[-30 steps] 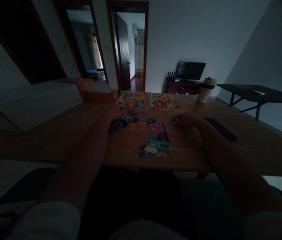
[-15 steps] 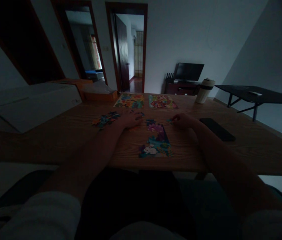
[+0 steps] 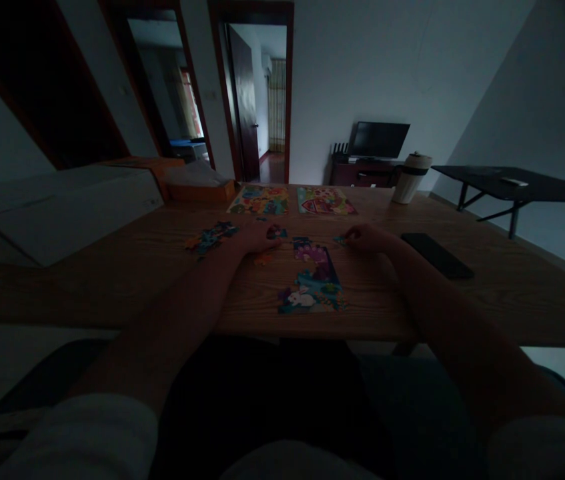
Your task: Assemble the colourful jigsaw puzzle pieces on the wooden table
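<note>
Right hand (image 3: 366,239) pinches a piece (image 3: 339,240); left hand (image 3: 257,236): grip unclear. Keep joined puzzle (image 3: 318,280) flat near desk (image 3: 377,307) front edge.

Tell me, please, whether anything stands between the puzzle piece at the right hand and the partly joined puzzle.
Nothing visible does: only a strip of wooden tabletop shows between the puzzle piece at the right hand and the partly joined puzzle.
</note>
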Demonstrator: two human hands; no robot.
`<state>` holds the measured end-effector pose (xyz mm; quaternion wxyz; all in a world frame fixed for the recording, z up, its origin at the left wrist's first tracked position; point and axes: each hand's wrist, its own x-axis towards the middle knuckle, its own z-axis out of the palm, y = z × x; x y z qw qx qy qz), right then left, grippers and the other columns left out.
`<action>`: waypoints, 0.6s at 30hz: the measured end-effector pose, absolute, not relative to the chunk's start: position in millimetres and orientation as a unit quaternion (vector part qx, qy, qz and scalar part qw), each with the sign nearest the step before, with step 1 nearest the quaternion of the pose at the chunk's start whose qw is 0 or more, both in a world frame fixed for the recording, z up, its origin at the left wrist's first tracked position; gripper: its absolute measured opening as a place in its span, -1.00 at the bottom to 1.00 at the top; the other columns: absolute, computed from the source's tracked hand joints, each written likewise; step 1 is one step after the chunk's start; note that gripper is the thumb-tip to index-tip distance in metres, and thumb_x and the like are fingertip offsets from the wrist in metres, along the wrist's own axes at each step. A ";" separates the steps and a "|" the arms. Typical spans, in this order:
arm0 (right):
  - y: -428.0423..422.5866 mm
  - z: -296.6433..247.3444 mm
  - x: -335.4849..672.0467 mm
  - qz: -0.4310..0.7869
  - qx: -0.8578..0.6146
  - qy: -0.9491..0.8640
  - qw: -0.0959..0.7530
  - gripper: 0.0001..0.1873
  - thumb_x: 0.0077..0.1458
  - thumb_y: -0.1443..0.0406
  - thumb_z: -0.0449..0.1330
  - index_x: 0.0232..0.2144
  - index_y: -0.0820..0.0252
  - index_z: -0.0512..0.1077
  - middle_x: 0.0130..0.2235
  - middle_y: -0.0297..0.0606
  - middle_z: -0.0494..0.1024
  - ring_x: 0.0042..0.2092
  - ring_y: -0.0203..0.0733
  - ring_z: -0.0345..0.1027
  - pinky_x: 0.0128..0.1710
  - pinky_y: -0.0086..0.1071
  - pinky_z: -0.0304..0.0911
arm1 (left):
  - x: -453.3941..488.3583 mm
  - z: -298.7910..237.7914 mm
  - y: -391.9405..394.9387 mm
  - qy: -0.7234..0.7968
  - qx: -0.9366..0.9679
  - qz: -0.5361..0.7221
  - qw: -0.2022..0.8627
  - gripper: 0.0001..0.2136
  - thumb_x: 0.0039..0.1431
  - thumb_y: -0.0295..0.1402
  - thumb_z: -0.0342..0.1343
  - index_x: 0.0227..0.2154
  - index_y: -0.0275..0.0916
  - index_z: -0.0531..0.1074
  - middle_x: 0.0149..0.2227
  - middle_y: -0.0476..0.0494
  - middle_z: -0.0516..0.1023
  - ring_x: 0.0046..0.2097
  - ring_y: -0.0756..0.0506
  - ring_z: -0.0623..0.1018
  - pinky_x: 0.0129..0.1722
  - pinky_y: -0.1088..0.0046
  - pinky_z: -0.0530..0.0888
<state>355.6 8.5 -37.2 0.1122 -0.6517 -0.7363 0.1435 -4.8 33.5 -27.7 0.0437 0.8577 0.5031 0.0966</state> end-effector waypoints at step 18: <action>6.7 -34.5 353.9 0.138 -0.660 -0.733 0.096 -0.72 0.21 0.26 0.25 -0.05 0.15 0.62 -0.15 -0.14 0.67 -0.19 -0.11 0.54 -0.18 -0.36 0.40 | 10.4 -16.2 18.9 0.407 0.826 0.303 0.246 -0.60 0.13 -0.29 0.24 0.03 -0.22 0.43 -0.16 -0.17 0.58 -0.19 -0.12 0.60 -0.18 0.33 0.54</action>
